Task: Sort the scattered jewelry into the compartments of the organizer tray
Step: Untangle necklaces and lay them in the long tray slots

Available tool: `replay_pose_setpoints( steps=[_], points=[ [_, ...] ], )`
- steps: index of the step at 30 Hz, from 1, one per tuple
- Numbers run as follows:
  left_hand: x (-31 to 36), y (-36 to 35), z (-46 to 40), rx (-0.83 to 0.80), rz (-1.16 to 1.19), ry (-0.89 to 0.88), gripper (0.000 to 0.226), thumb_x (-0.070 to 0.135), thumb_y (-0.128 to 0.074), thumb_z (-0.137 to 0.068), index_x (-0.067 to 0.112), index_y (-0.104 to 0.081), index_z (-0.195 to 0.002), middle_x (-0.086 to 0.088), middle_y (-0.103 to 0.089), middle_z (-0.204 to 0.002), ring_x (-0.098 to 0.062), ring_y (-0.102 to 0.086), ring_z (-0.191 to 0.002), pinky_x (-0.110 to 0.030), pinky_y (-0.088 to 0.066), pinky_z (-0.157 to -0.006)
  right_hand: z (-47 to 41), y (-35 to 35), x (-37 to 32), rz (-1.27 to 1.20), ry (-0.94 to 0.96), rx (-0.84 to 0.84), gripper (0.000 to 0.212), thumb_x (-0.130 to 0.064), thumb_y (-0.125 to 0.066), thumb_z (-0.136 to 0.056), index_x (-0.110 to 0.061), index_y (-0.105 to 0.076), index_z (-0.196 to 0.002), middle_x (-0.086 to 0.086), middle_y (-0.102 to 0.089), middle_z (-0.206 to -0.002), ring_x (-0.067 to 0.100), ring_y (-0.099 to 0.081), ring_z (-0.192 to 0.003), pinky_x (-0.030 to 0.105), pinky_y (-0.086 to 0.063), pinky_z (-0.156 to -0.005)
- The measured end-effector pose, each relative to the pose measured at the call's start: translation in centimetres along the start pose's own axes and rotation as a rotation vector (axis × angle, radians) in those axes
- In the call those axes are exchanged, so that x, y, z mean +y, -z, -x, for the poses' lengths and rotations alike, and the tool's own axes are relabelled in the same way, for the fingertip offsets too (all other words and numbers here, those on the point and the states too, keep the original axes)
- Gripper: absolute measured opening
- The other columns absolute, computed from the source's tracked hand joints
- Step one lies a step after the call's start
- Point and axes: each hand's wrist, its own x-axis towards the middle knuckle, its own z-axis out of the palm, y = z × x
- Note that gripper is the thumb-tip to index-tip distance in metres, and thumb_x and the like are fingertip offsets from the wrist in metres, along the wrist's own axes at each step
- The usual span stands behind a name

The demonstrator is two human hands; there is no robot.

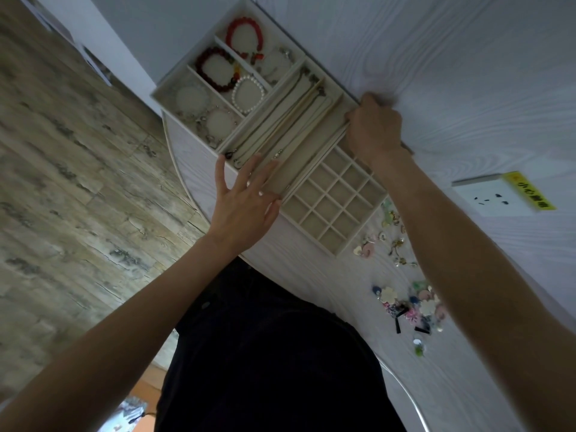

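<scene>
Bracing the long cream fabric-lined organizer tray (314, 194) between both hands looks like a move to square it on the pale wood-grain table (467, 73). The left hand (243, 204) lies flat, fingers straight, against the near edge of the necklace section at 7 o'clock from the tray's middle. The right hand (374, 129) curls over the far rim at 2 o'clock, gripping it. Red bead bracelets (244, 39) and a white pearl bracelet (248, 94) already fill the 11 o'clock compartments. Loose flower-shaped earrings and charms (405, 304) lie scattered at 5 o'clock, beside the empty small-square grid (336, 201), likely their destination.
</scene>
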Motion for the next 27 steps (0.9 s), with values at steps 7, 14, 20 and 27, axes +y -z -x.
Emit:
replay_pose_setpoints(
  steps=[7, 14, 20, 27],
  points=[
    [0.1, 0.2, 0.1, 0.016, 0.041, -0.002, 0.023, 0.034, -0.050, -0.092, 0.025, -0.071, -0.086, -0.002, -0.049, -0.140, -0.025, -0.034, -0.136, -0.063, -0.004, -0.110, 0.2, -0.6, 0.7, -0.088, 0.096, 0.036, 0.028, -0.004, -0.043, -0.092, -0.004, -0.063, -0.111, 0.019, -0.049, -0.123, 0.033, -0.056, -0.093, 0.034, -0.040, -0.065],
    [-0.1, -0.1, -0.1, -0.017, 0.013, -0.003, 0.029, 0.036, -0.049, -0.091, 0.024, -0.072, -0.080, -0.001, -0.049, -0.141, -0.024, -0.032, -0.135, -0.062, -0.007, -0.109, 0.0, -0.7, 0.9, -0.070, 0.049, 0.027, 0.030, -0.003, -0.049, -0.090, -0.008, -0.065, -0.115, 0.017, -0.051, -0.119, 0.035, -0.058, -0.092, 0.033, -0.037, -0.067],
    [-0.1, -0.2, -0.1, -0.033, 0.018, 0.007, 0.026, 0.035, -0.050, -0.089, 0.023, -0.072, -0.083, -0.003, -0.049, -0.140, -0.024, -0.029, -0.136, -0.062, -0.006, -0.108, 0.2, -0.5, 0.3, -0.007, 0.011, 0.057, 0.026, -0.002, -0.046, -0.089, -0.003, -0.066, -0.106, 0.018, -0.053, -0.118, 0.032, -0.059, -0.087, 0.030, -0.028, -0.061],
    [0.1, 0.4, 0.4, 0.032, 0.126, 0.010, 0.017, 0.028, -0.054, -0.089, 0.021, -0.069, -0.090, -0.004, -0.056, -0.132, -0.026, -0.039, -0.131, -0.054, -0.018, -0.109, 1.9, 0.5, 0.5, -0.249, -0.019, 0.070, 0.036, -0.015, -0.041, -0.095, -0.013, -0.055, -0.129, 0.016, -0.049, -0.126, 0.033, -0.056, -0.097, 0.033, -0.039, -0.073]
  ],
)
